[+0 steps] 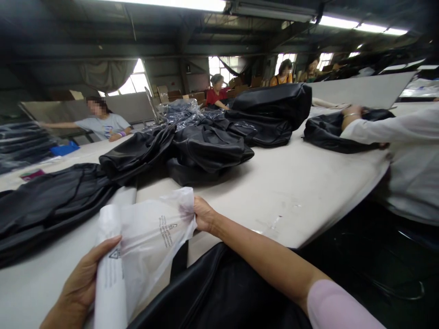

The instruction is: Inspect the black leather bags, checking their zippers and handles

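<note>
My left hand (pixel 85 278) is wrapped around a white roll of plastic bags (pixel 110 269), thumb resting across its printed side. From that roll a translucent plastic bag (pixel 147 237) with a printed warning stretches out to the right. The bag's far edge is pinched in my right hand (pixel 204 214), whose fingers are partly hidden behind the film. Below both hands lies a black bag (pixel 222 292) with a dark strap, close to my body at the table's near edge.
Several black bags (pixel 212 151) are heaped across the pale table (pixel 274 196). More black bags (pixel 51 201) lie at left. At right, a co-worker in a white sleeve (pixel 404 123) handles another black bag (pixel 322 132). Other people sit or stand farther back, near plastic-wrapped goods (pixel 181 109).
</note>
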{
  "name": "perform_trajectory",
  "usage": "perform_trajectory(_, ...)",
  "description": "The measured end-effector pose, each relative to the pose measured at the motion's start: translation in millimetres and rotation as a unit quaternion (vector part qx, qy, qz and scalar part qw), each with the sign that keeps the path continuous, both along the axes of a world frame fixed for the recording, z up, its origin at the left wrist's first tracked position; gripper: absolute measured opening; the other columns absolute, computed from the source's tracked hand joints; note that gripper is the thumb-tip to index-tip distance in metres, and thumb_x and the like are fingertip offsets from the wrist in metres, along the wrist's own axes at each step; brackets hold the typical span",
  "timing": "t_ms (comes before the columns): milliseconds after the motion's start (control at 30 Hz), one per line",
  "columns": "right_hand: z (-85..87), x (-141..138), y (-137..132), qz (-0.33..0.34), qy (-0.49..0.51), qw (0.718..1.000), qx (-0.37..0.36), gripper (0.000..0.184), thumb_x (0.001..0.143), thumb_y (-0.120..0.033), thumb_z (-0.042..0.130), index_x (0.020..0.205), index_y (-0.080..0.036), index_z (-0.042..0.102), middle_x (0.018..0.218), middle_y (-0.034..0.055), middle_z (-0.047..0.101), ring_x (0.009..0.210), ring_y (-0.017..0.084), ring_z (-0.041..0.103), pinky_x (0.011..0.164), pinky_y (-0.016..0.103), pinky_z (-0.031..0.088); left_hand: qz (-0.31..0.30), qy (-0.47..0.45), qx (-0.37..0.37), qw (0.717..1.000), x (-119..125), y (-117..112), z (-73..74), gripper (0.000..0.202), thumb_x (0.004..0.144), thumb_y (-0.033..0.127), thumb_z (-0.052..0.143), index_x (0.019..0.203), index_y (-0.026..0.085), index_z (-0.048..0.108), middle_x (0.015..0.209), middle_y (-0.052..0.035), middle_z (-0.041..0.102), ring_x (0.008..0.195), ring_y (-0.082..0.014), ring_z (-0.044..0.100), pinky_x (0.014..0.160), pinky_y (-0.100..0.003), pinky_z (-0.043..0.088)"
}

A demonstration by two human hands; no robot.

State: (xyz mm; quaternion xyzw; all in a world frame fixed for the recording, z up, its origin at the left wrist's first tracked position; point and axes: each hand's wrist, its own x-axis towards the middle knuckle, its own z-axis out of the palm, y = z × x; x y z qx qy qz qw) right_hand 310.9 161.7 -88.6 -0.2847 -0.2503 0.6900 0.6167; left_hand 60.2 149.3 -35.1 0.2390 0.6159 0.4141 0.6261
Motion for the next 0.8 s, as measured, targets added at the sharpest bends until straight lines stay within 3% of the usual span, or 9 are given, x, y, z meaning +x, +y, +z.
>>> perform_trajectory(67,1.2,-5,-8,0.009,-0.041,0.999,-0.009,0.036,0.080,-0.044,0.081,0.093,-0.015,0.065,0.066,-0.0024,0.060,0.056,0.013,0.054,0.058,0.024,0.049,0.002,0.005,-0.005,1.000,1,-2,1.3,0.011,0.079,0.008,0.065,0.089,0.006,0.069,0.064,-0.0141,0.069,0.047,-0.0286,0.065,0.046,-0.040,0.060)
perform_trajectory(133,0.5,-9,-17,0.016,-0.145,0.989,-0.002,0.051,0.069,-0.045,0.090,0.104,-0.017,0.067,0.083,0.0008,0.065,0.068,0.014,0.060,0.065,0.024,0.049,0.001,0.009,0.001,1.000,4,-5,4.0,0.012,0.078,0.008,0.064,0.089,0.007,0.069,0.064,-0.0139,0.069,0.047,-0.0297,0.065,0.044,-0.039,0.059)
perform_trajectory(233,-4.7,-13,-27,0.094,-0.355,0.930,0.021,0.083,0.051,-0.039,0.099,0.126,-0.022,0.066,0.119,0.0084,0.065,0.108,0.022,0.063,0.087,0.026,0.049,-0.023,0.007,0.009,1.000,11,-10,7.2,0.012,0.078,0.009,0.064,0.089,0.007,0.069,0.063,-0.0145,0.068,0.045,-0.0298,0.064,0.043,-0.040,0.058)
perform_trajectory(267,-6.8,-14,-29,0.140,-0.402,0.904,0.029,0.083,0.050,-0.038,0.099,0.125,-0.021,0.068,0.122,0.0089,0.065,0.113,0.024,0.061,0.089,0.026,0.048,-0.031,0.005,0.010,0.999,13,-12,7.5,0.011,0.078,0.009,0.065,0.088,0.007,0.069,0.063,-0.0145,0.068,0.045,-0.0294,0.064,0.043,-0.040,0.058)
perform_trajectory(333,-8.9,-17,-32,0.227,-0.430,0.873,0.023,0.057,0.057,-0.037,0.096,0.105,-0.017,0.075,0.106,0.0062,0.070,0.099,0.021,0.064,0.080,0.024,0.048,-0.037,-0.001,0.008,0.999,15,-14,7.1,0.013,0.077,0.010,0.066,0.089,0.007,0.069,0.064,-0.0137,0.068,0.046,-0.0284,0.064,0.045,-0.039,0.059)
perform_trajectory(400,-6.5,-21,-36,0.265,-0.400,0.877,0.005,0.027,0.070,-0.033,0.088,0.084,-0.014,0.074,0.082,0.0008,0.068,0.073,0.013,0.059,0.066,0.021,0.044,-0.026,0.001,0.002,1.000,14,-14,6.2,0.017,0.076,0.010,0.064,0.093,0.008,0.069,0.065,-0.0128,0.068,0.047,-0.0274,0.064,0.046,-0.039,0.059)
perform_trajectory(467,-0.5,-26,-42,0.267,-0.340,0.901,-0.012,0.016,0.080,-0.027,0.079,0.081,-0.013,0.072,0.072,-0.0019,0.063,0.059,0.009,0.052,0.058,0.020,0.041,-0.020,0.002,-0.003,1.000,12,-10,5.2,0.019,0.077,0.010,0.062,0.094,0.007,0.069,0.064,-0.0125,0.067,0.046,-0.0262,0.063,0.047,-0.038,0.060)
perform_trajectory(567,6.8,-38,-52,0.257,-0.300,0.918,-0.013,0.013,0.083,-0.024,0.074,0.086,-0.012,0.071,0.070,-0.0019,0.061,0.054,0.008,0.050,0.054,0.020,0.038,-0.030,-0.013,0.007,0.999,6,-1,2.5,0.021,0.077,0.010,0.062,0.097,0.008,0.069,0.064,-0.0113,0.066,0.047,-0.0240,0.062,0.051,-0.037,0.061)
perform_trajectory(800,3.4,-65,-69,0.188,-0.366,0.908,0.078,0.019,0.087,-0.024,0.066,0.072,-0.012,0.063,0.063,-0.0026,0.050,0.057,0.009,0.043,0.053,0.019,0.032,-0.025,-0.002,0.072,0.997,5,4,-7.1,0.033,0.078,0.008,0.063,0.108,0.018,0.070,0.058,-0.0025,0.057,0.041,-0.0171,0.054,0.041,-0.026,0.050)
